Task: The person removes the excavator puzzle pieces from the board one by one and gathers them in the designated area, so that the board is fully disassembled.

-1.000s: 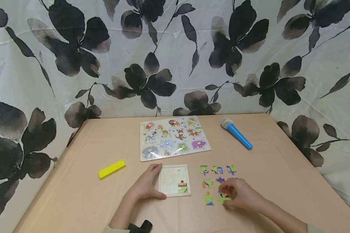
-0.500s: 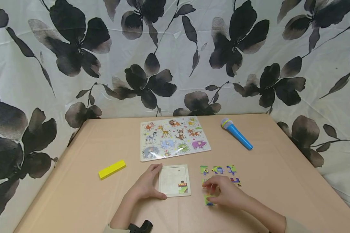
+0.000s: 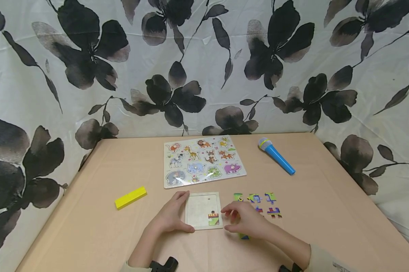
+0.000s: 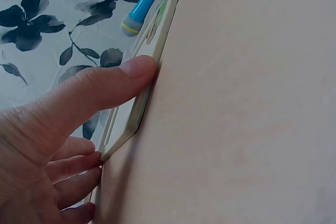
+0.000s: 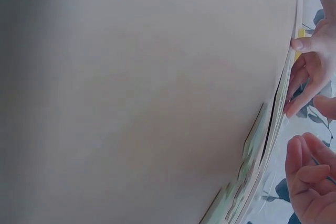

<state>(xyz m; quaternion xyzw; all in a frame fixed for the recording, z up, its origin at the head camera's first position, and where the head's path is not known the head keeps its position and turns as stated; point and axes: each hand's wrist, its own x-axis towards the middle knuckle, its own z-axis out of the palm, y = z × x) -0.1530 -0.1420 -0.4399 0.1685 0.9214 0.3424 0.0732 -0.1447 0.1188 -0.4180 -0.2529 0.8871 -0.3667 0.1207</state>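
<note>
A small white puzzle board [image 3: 202,206] lies near the table's front, with a few picture pieces [image 3: 213,218] fitted in its lower right corner. My left hand [image 3: 172,213] holds the board at its left side, thumb at the near corner and fingers at the far one. In the left wrist view the thumb [image 4: 139,69] presses on the board's edge. Just right of the board hovers my right hand [image 3: 247,219], its thumb apart from its loosely bent fingers [image 5: 296,153]; nothing shows between them. Loose puzzle pieces [image 3: 270,197] lie behind and beneath it, some hidden.
An animal picture board [image 3: 204,160] lies at the back middle of the wooden table [image 3: 327,226]. A blue toy microphone [image 3: 277,155] is to its right. Left of the hands lies a yellow block [image 3: 131,198]. A flowered cloth [image 3: 208,56] hangs behind.
My right hand has moved left, from the right-hand loose pieces to beside the puzzle board's right edge. My left hand and the board have stayed in place.
</note>
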